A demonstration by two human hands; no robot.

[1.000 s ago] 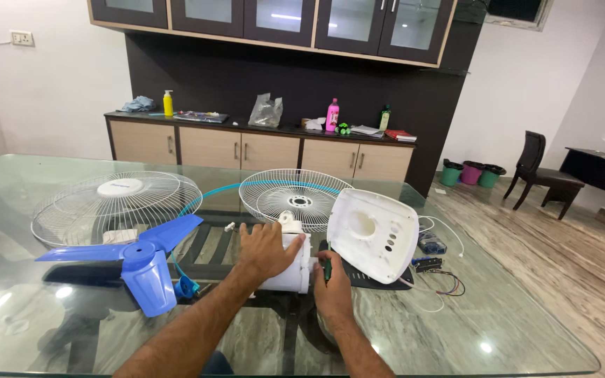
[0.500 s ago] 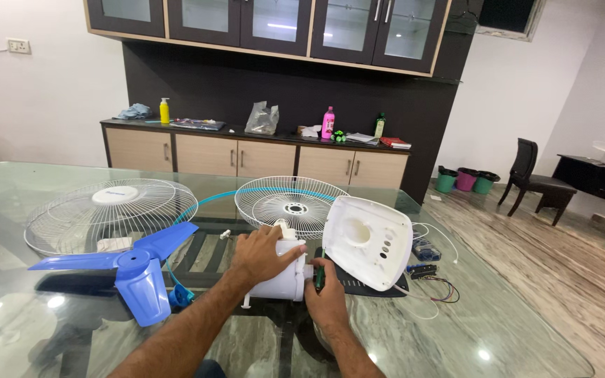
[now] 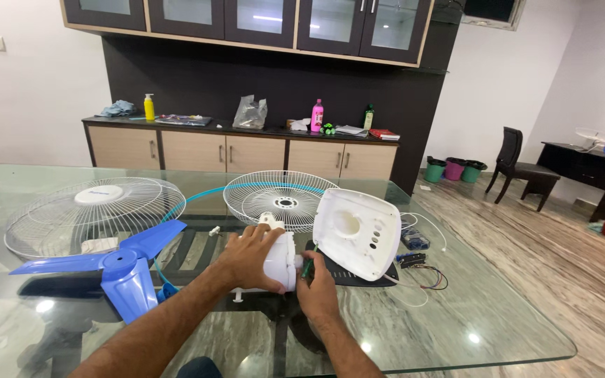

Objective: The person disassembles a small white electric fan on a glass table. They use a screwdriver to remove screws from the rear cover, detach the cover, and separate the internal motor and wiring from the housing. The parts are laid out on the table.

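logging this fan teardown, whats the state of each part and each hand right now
white motor housing: lying on the glass table, detached
left hand: gripping the housing
right hand: holding a green screwdriver against the housing
white base cover: off, tilted up
blue fan blade: removed
two wire grilles: off, lying flat

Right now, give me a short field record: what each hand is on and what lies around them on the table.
Left hand: gripping white fan motor housing
Right hand: holding green-handled screwdriver at the housing's end
White back cover: propped just right of the hands
Blue fan blade: left, on glass table
Wire grilles: one far left, one behind the housing
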